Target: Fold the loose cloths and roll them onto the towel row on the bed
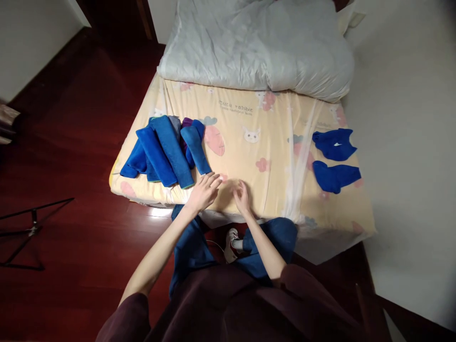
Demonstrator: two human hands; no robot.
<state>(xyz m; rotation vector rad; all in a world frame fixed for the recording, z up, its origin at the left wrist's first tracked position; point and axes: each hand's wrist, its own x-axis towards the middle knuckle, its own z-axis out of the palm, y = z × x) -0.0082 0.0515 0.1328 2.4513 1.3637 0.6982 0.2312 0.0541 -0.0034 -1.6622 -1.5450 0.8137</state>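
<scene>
My left hand (204, 191) lies flat on the yellow patterned bed sheet (270, 142), fingers spread, just below and right of a row of rolled blue towels (167, 152). My right hand (242, 195) rests beside it on the sheet with loosely curled fingers and nothing in it. Neither hand touches a towel. Two crumpled blue cloths lie far right on the bed, one (334, 143) behind the other (335, 176).
A grey-white duvet (260, 47) is bunched at the bed's far end. Dark red wooden floor (71, 166) lies to the left, with a black stand (30, 230) on it. A white wall (409, 142) runs along the right.
</scene>
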